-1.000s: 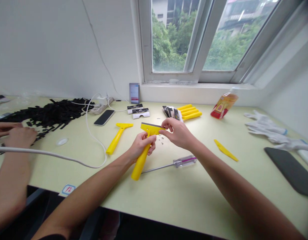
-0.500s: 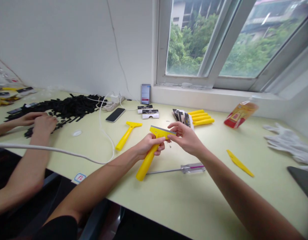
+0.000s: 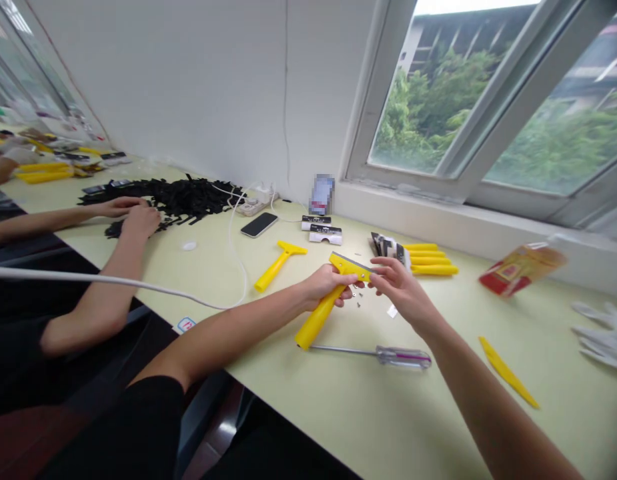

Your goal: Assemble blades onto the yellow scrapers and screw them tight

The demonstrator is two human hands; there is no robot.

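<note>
My left hand (image 3: 328, 285) is wrapped round the neck of a yellow scraper (image 3: 319, 317), whose head with a grey blade edge points up. At the right end of that head is my right hand (image 3: 395, 287), fingers apart and bent, fingertips at the head's corner. Small screws (image 3: 359, 305) lie on the table just beyond the hands. A screwdriver (image 3: 401, 357) with a clear handle lies below, its shaft tip beside the scraper's handle end. Another yellow scraper (image 3: 278, 265) rests to the left. A yellow blade-shaped piece (image 3: 508, 373) lies at the right.
Packaged yellow scrapers (image 3: 431, 259), a bottle (image 3: 521, 268) and white gloves (image 3: 601, 333) are on the right. Behind stand a propped phone (image 3: 321, 194) and black-and-white labels (image 3: 325, 233). A flat phone (image 3: 259, 225), cable and black pile (image 3: 188, 199) are left, with another person's hands (image 3: 143, 217).
The view has turned left, so the table things appear shifted right. A screw now shows in the scraper head near my right fingertips, and more loose screws and a small white piece are visible.
</note>
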